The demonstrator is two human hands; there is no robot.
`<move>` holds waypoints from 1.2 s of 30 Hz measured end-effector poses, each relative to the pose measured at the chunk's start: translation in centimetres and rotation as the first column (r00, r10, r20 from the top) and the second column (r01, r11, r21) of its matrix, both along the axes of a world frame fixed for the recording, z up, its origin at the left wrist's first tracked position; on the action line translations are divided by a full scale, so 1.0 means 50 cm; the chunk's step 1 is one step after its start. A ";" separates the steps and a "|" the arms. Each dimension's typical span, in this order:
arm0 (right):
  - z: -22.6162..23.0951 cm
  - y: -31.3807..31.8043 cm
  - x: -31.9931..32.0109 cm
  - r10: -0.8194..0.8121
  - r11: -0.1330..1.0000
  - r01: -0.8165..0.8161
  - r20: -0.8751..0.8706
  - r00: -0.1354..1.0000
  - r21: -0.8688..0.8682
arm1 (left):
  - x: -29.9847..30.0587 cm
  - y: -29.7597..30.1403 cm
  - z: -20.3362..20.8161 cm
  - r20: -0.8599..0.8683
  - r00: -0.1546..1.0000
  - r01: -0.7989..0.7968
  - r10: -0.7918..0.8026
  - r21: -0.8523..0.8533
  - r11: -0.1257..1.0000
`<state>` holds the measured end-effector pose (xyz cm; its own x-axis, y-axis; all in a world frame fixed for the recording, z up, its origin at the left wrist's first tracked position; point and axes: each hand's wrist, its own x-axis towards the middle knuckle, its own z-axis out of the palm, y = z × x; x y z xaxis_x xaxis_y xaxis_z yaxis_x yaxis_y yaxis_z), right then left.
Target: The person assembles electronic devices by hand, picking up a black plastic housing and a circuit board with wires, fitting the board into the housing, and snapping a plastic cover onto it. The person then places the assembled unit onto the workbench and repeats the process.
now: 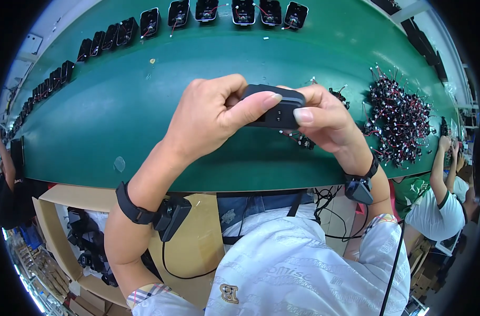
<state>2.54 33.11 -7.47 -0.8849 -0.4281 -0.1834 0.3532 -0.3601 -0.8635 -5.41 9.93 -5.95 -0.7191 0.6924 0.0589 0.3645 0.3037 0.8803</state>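
Above the green table, my two hands hold a small black plastic housing [276,120] with rounded edges and little holes or contacts in its near face. My left hand [206,110] is closed on its left end, the thumb stretched along the upper edge. On the right end, my right hand [327,113] grips with the thumb on the near face and the fingers behind. The far side of the housing is hidden. Close behind and below my right hand lie a few small wired parts [306,141] with white connectors.
A large heap of small black wired parts [400,118] covers the table's right side. Open black housings [243,11] with red wires stand in a curved row along the far and left side. A cardboard box [53,231] holding black items sits below left. Other people [435,210] work right and left.
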 end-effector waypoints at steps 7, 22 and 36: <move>0.012 -0.018 -0.001 -0.128 0.978 0.128 -0.010 0.992 0.166 | 0.001 0.013 -0.027 0.202 0.956 -0.234 0.213 0.087 0.968; -0.029 -0.005 -0.002 -0.124 0.991 0.129 0.163 0.979 -0.021 | -0.006 0.013 -0.050 0.207 0.963 -0.189 0.173 0.058 0.980; 0.001 -0.033 0.000 -0.296 0.917 0.337 -0.204 0.933 0.212 | -0.010 0.011 -0.047 0.215 0.966 -0.149 0.140 0.029 0.988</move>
